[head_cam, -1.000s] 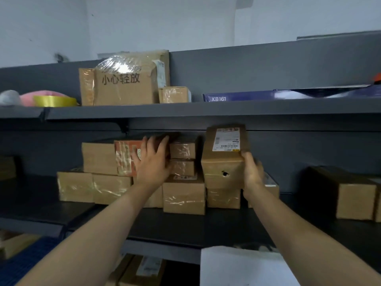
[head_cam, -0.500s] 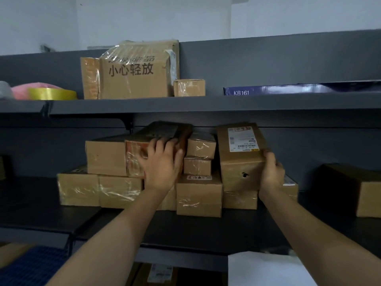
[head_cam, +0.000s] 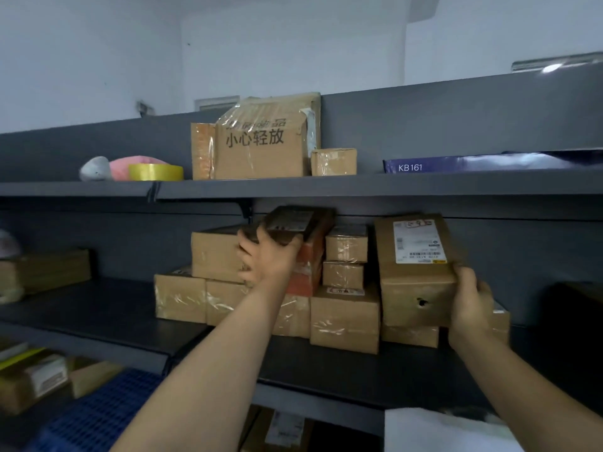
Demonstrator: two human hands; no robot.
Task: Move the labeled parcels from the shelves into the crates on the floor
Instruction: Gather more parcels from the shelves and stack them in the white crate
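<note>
Labeled parcel point(head_cam: 416, 272) still in right hand point(head_cam: 471, 308), left hand point(head_cam: 267, 256) now lifting orange-sided box point(head_cam: 300, 230)

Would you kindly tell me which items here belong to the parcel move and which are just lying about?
Job: tall labeled parcel in right hand; dark parcel in left hand; blue crate.
Lying about: yellow tape roll, pink plush, KB161 box.

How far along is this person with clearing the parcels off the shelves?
Nothing here shows finished work: the blue crate at lower left shows no parcel inside. In hand: the left hand grips a dark-topped parcel, and the right hand holds a labeled box. Left: the stacked boxes on the middle shelf and more on the shelf above.
</note>
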